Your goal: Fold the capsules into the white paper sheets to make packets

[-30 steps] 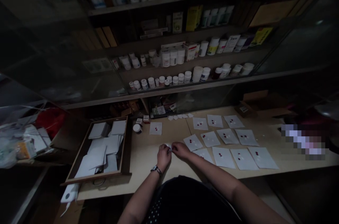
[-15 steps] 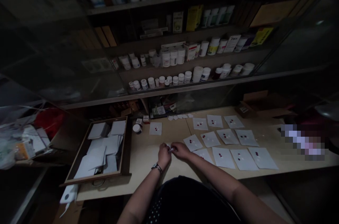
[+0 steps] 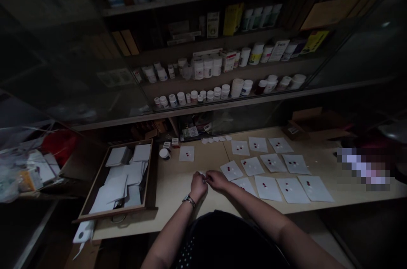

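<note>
My left hand and my right hand meet at the fingertips above the light wooden counter. Both pinch a small white item, mostly hidden by my fingers. A watch circles my left wrist. Just beyond my right hand lies a white paper sheet with small red and white tablets on it. Several similar sheets are spread in rows to the right, and one more sheet lies farther ahead.
A wooden drawer of folded white papers stands open at the counter's left. Small white squares line the back edge. Behind glass, shelves hold several medicine bottles. A cardboard box sits at the back right.
My hands stay together at the small white item, with the left hand shifted slightly right. The view has tilted a little; the sheets have not moved.
</note>
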`<state>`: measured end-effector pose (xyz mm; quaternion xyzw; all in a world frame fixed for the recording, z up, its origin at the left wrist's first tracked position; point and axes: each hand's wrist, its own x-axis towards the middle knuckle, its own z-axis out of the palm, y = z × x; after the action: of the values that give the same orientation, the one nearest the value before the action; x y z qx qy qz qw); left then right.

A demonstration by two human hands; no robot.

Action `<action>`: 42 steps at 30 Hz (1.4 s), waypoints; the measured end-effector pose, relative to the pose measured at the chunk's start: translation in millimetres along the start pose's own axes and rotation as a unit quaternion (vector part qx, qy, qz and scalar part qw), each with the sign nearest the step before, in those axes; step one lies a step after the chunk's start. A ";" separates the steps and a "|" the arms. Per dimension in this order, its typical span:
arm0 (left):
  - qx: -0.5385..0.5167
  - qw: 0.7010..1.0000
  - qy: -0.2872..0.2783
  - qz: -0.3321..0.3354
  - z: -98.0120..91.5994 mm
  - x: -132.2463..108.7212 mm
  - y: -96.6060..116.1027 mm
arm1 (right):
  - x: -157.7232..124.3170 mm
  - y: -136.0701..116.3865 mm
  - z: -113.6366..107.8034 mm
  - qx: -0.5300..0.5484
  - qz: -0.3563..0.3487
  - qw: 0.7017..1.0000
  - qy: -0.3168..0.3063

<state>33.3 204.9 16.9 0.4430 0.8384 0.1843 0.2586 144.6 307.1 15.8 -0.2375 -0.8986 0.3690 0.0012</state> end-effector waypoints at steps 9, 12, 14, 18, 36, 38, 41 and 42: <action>-0.009 1.000 0.014 -0.008 2.5 0.1 -1.1 | 7.0 3.0 -7.7 0.014 -0.019 0.999 -0.024; -0.025 0.999 0.023 -0.002 3.1 0.0 -2.8 | 8.1 2.6 -9.0 -0.010 -0.012 0.999 -0.034; -0.039 0.999 0.029 0.006 2.8 -0.7 -4.5 | 8.1 2.4 -8.7 -0.029 -0.015 0.999 -0.037; -0.066 0.997 0.041 0.025 1.1 -3.7 -9.0 | 7.4 3.1 -7.3 -0.041 -0.029 0.998 -0.041; 0.014 1.000 -0.007 0.023 -11.8 -8.1 -6.1 | 4.6 -6.2 -5.0 -0.058 -0.019 0.998 -0.028; 0.004 1.000 0.008 0.004 -10.5 -7.4 -4.1 | 4.9 -4.4 -4.4 -0.052 -0.018 0.998 -0.027; -0.018 0.999 0.026 -0.004 -8.7 -7.9 -4.7 | 5.8 -2.5 -3.4 -0.040 -0.003 0.999 -0.020; -0.021 0.999 0.026 0.001 -8.4 -8.1 -5.3 | 6.1 -2.5 -3.2 -0.035 0.003 0.999 -0.017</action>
<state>28.7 194.6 23.0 0.4334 0.8405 0.2135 0.2453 138.7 310.3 18.8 -0.2339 -0.9100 0.3415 -0.0240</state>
